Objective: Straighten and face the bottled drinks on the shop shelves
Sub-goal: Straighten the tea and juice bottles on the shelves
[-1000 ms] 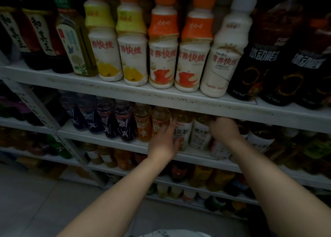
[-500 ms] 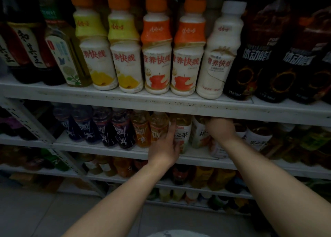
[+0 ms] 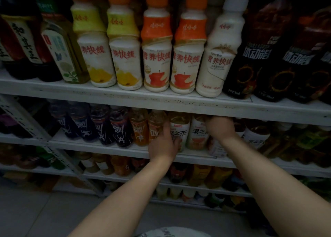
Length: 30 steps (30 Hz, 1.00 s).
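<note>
The left hand (image 3: 163,147) is laid against the left flank of a white-labelled tea bottle (image 3: 180,129), which stands upright near the front edge of the middle shelf (image 3: 111,149). The forefinger is held straight and pushed up into the narrow gap between that bottle and the orange drink bottle (image 3: 155,125) just beside it. The thumb is rested across the lower front of the label.

The right hand (image 3: 221,129) is reached in past a second tea bottle (image 3: 197,132), which is touched or nearly touched on its right side. Only the back of this hand is shown. Its fingers are hidden under the lip of the upper shelf (image 3: 179,104), so how far they are closed, and on what, cannot be told. A pale bottle (image 3: 215,148) is partly covered beneath the wrist.

Little headroom is left above the caps on the middle shelf, which are crowded close under the upper shelf's lip. The bottles are packed side by side, with dark sports drinks (image 3: 102,129) to the left and another white-labelled bottle (image 3: 256,134) to the right. A strip of bare shelf is left in front of the dark drinks. On the upper shelf a row of milk drink bottles (image 3: 156,57) is set at the front edge.
</note>
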Motion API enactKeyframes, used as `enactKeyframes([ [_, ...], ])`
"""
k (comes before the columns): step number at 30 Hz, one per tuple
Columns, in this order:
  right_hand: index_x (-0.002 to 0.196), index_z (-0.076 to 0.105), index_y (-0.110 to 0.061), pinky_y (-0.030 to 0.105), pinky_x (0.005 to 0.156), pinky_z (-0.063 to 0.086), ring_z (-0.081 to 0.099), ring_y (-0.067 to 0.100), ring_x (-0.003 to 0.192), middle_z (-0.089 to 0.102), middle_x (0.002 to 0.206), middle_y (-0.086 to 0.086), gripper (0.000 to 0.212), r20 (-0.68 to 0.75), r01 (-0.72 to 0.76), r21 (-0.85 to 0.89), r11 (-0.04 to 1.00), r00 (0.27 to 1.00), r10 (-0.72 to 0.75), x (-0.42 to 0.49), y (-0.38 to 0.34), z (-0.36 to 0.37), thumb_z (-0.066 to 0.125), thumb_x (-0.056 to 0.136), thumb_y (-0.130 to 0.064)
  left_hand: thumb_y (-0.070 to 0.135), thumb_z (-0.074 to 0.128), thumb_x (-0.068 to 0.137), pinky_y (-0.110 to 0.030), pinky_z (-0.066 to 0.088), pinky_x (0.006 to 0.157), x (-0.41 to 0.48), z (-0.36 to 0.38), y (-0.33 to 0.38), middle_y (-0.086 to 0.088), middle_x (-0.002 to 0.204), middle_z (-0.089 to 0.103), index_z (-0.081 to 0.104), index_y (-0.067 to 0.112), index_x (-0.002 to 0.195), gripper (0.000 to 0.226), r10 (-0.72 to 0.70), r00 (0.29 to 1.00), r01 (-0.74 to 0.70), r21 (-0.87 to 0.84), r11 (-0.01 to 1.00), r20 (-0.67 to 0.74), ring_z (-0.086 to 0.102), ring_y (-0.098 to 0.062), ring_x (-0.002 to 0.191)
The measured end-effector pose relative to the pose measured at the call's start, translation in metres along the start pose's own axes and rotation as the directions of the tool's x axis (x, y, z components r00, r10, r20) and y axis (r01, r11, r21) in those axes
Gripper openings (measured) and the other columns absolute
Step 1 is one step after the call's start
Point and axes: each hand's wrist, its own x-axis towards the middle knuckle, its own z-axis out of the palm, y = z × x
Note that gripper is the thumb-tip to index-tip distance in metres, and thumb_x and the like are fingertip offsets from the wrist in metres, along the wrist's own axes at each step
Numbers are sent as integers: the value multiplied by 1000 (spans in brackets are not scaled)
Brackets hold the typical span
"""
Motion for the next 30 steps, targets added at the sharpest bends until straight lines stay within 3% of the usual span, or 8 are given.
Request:
enactKeyframes([
  [5,83,60,-4,26,66,39,59,29,82,57,77,8,19,40,-3,72,997,999,0,-4,6,-4,54,92,-19,56,48,90,-28,42,57,1,-1,-1,-5,104,66,1,41,133,65,28,1000,-28,0,1000,-4,65,-25,81],
  [11,111,62,-8,27,77,40,59,30,97,65,103,14,38,6,99,137,986,995,-101,-14,5,-11,51,94,-40,56,47,91,-29,44,61,-2,-1,0,-5,114,63,-4,42,135,69,20,1000,-20,10,1000,5,65,-25,88],
  [14,116,60,-16,25,78,37,58,27,101,64,108,8,39,25,67,173,983,997,-73,-14,5,-10,51,92,-45,53,46,91,-31,49,65,-7,-3,3,-5,120,61,-20,45,136,80,14,1000,-14,4,1000,24,64,-24,89],
  [18,115,60,-15,24,74,38,58,22,94,64,106,6,35,113,44,135,990,992,-60,-15,8,-12,51,93,-41,37,55,89,-26,42,55,-29,0,9,-2,122,60,-40,42,133,105,102,994,-101,-37,994,41,61,-19,73],
  [20,114,60,-16,26,73,42,61,21,94,65,102,3,28,103,101,181,978,987,-121,-26,20,-16,50,94,-34,30,57,88,-28,49,54,-44,4,12,-3,128,57,-22,35,144,97,232,973,-231,-53,972,10,61,-19,74],
  [23,113,63,-24,25,73,47,60,10,92,64,100,-6,23,-128,210,313,926,976,-178,-54,61,-30,50,94,-22,31,54,90,-28,52,79,-53,9,23,1,139,50,22,29,150,68,326,945,-320,-127,939,31,60,-18,105],
  [27,107,64,-18,22,74,39,53,9,90,61,102,1,20,-437,23,265,964,894,98,-67,127,-56,54,91,-14,33,52,91,-22,41,89,-51,14,62,4,131,56,52,26,133,42,429,900,-407,-204,890,80,54,-15,115],
  [30,109,62,-12,26,80,38,55,21,96,60,109,9,22,-436,-61,259,964,883,173,-56,150,-73,54,92,-23,26,56,91,-22,44,90,-50,21,100,-1,123,60,57,21,129,39,429,903,-405,-271,873,33,57,-17,110],
])
